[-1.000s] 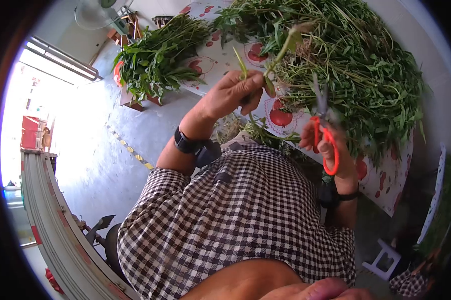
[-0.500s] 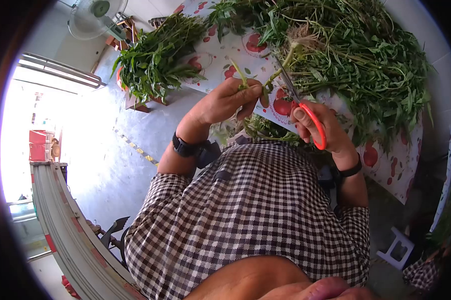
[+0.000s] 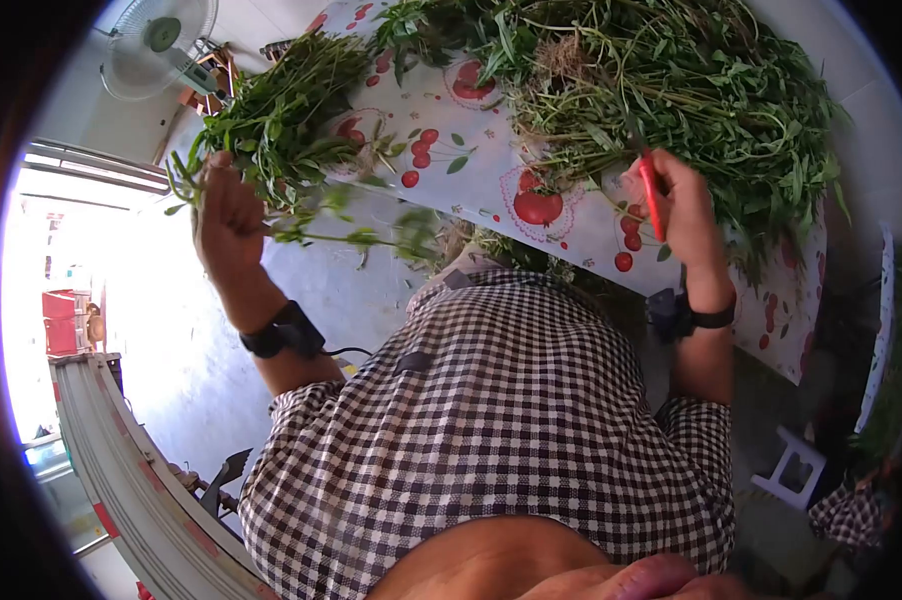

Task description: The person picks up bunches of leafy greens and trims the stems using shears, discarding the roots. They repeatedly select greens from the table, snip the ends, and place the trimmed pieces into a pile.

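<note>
My left hand (image 3: 227,215) is swung out to the left and grips a trimmed green stem (image 3: 343,236), which trails blurred to the right. It is close to a smaller bundle of cut greens (image 3: 281,110). My right hand (image 3: 683,212) holds red-handled scissors (image 3: 652,192) at the edge of a large heap of leafy greens (image 3: 671,90). The scissor blades are hidden among the stems. Both wrists wear dark bands. The heap lies on a table (image 3: 491,170) with a fruit-print cloth.
A standing fan (image 3: 151,42) is at the upper left beyond the small bundle. A white plastic stool (image 3: 789,478) sits on the floor at the lower right. A metal rail (image 3: 121,470) runs along the left. My checked shirt fills the lower middle.
My left hand swung from the middle out to the left, carrying the cut stem toward the small bundle. My right hand moved the scissors from the stem back to the heap's edge.
</note>
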`<state>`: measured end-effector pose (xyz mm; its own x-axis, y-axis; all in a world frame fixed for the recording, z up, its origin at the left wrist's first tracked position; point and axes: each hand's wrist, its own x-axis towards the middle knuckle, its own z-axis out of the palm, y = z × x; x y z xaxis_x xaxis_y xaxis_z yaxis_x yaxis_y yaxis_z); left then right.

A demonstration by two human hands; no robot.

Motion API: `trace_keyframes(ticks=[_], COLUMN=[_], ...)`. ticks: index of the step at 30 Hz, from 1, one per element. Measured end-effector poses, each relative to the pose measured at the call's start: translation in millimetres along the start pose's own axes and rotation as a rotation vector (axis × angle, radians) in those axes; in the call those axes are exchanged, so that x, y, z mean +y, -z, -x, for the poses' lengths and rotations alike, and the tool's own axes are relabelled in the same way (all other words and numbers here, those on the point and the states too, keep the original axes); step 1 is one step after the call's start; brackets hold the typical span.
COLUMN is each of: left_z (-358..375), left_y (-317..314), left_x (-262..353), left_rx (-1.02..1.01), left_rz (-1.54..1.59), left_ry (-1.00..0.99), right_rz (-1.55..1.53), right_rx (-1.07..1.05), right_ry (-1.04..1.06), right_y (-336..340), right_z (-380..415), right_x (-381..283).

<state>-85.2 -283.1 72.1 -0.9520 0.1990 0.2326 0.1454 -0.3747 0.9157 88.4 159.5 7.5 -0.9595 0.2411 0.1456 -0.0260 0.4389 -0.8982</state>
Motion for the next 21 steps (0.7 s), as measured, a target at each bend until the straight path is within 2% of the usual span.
trace_keyframes(ticks=[1,4,5,6,7,9,12,15,17,21], left_z=[9.0,27.0,31.0,35.5,38.1,41.9,43.2,40.1,38.4,37.7], left_y=[-2.7,0.6,-6.7,-19.2,-33.3,-57.5,-84.1,-93.2,-94.4,-97.2], left_x=[2.3,-21.7,-35.9,-50.7,-64.5,-89.6,-112.4,-125.3,-135.1,-142.5], left_rx=[-0.009,-0.200,-0.299,-0.295,-0.363,-0.577,-0.625,-0.687,-0.635,-0.608], left_rz=[-0.063,-0.135,-0.115,-0.093,-0.033,0.074,0.160,0.246,0.251,0.268], left_ry=[0.027,0.229,0.274,0.388,0.489,0.559,0.703,0.660,0.723,0.794], right_rz=[0.053,0.218,0.273,0.325,0.351,0.434,0.637,0.753,0.833,0.709], right_rx=[0.039,0.122,0.128,0.133,0.092,0.055,0.035,0.071,0.120,0.228], right_ry=[0.013,0.107,0.174,0.240,0.222,0.284,0.372,0.408,0.433,0.487], right_y=[2.8,3.4,-0.8,-6.0,-11.1,-21.1,-25.4,-26.2,-28.1,-18.5], right_z=[-1.8,-11.1,-15.4,-17.8,-19.8,-26.5,-33.2,-36.7,-37.4,-45.4], right_x=[5.5,17.5,24.3,28.2,22.1,26.7,29.1,36.2,31.2,25.4])
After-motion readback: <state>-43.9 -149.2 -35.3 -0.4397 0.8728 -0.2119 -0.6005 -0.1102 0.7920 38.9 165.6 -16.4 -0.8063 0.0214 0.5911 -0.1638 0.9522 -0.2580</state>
